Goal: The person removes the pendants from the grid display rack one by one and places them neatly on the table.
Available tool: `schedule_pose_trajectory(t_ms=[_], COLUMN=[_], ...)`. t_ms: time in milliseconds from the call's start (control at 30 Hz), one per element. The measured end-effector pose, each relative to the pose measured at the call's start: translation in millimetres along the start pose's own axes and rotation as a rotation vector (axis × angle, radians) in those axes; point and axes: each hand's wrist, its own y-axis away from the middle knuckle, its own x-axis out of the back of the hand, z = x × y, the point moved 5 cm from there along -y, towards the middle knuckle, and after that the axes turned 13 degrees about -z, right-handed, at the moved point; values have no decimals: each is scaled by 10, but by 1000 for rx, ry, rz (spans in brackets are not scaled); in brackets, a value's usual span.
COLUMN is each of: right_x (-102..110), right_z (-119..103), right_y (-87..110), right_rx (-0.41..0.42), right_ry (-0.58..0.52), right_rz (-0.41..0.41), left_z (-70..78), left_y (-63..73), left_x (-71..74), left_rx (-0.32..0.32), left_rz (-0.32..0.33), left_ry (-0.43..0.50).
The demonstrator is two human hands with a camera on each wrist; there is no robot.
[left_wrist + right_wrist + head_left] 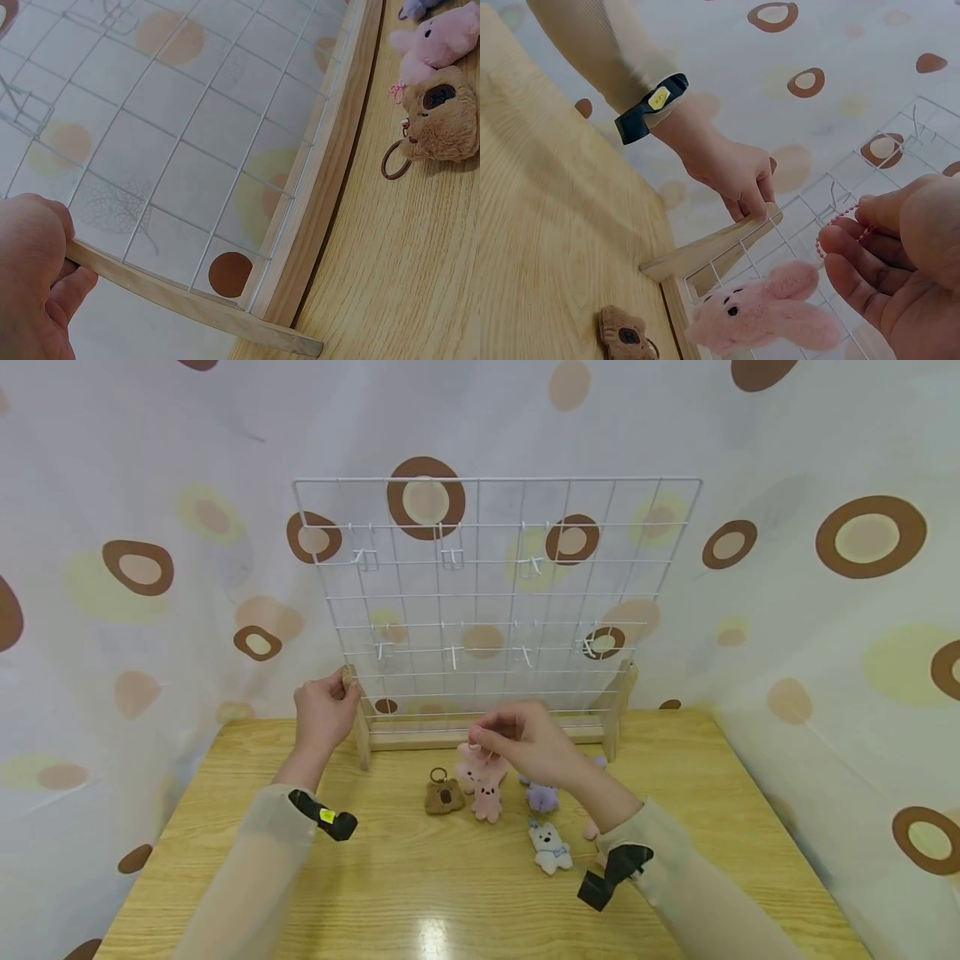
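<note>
My right hand [528,743] pinches the pink bead chain [819,241] of a pink plush keychain [742,309]. The plush, with long ears and dark eyes, hangs below the fingers in front of the white wire grid [495,597]. With its thumb and fingers, my left hand [324,714] grips the top of the wooden side post [180,294] at the grid's left. Below the right hand, a smaller-looking pink plush [487,803] lies on the table beside a brown bear keychain [444,796] with a ring.
Several white hooks [452,557] sit on the grid in two rows. A white bear plush [551,847] and a purple plush [542,797] lie on the wooden table [390,885]. More plush pieces are partly hidden by the right forearm. Patterned cloth [795,635] surrounds the table.
</note>
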Motion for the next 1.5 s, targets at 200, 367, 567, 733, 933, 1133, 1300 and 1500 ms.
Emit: schedule_pose_trajectory(t_ms=[200,367,567,733,933,1133,1300,1500], right_x=[-20,-77,-143,-194,-267,-370,-469,-580], right_z=[54,103,124,172,202,232,247,286], right_y=[136,259,402,509,618,732,823,892], right_rx=[-13,-38,-68,-103,-107,-105,-106,-90], right_ry=[-27,-36,-42,-54,-53,-105,-136,-155], right_rz=[-33,-76,-105,-128,-170,-225,-294,-390], left_z=[13,15,2,3,28,34,21,11], left_y=[-2,4,0,-3,4,9,3,-11], left_x=[2,2,4,4,11,9,5,8], left_rx=[-3,10,6,-6,-19,-23,-24,-36], left_rz=[-2,-7,0,5,19,27,22,25], left_ry=[-6,-3,-11,-1,-18,-27,-17,-27])
